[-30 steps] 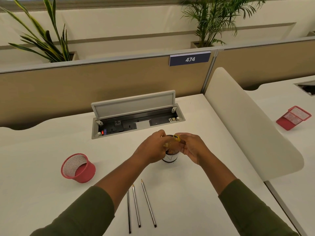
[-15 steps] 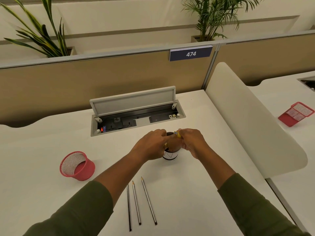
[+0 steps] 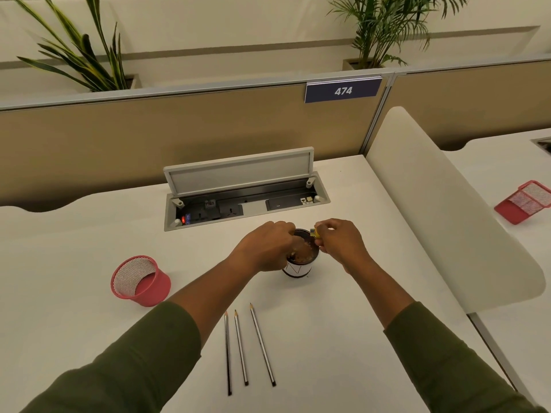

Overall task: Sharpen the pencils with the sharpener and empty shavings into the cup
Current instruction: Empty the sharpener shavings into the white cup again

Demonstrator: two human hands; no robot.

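A small white cup (image 3: 298, 269) with brown shavings inside stands mid-desk. My right hand (image 3: 343, 242) pinches a small yellow sharpener (image 3: 314, 233) at the cup's right rim. My left hand (image 3: 265, 247) is curled over the cup's left rim with its fingertips down at the shavings; whether it holds anything is hidden. Three sharpened pencils (image 3: 243, 345) lie side by side on the desk nearer me, tips pointing away.
A red mesh holder (image 3: 140, 281) lies tilted at the left. An open power socket box (image 3: 244, 201) sits behind the cup. A cream divider panel (image 3: 441, 204) bounds the desk's right side; another red mesh tray (image 3: 524, 201) rests on the neighbouring desk.
My hands have parted a little over the cup, so the shavings now show between them. The right hand with the sharpener has shifted to the cup's right rim.
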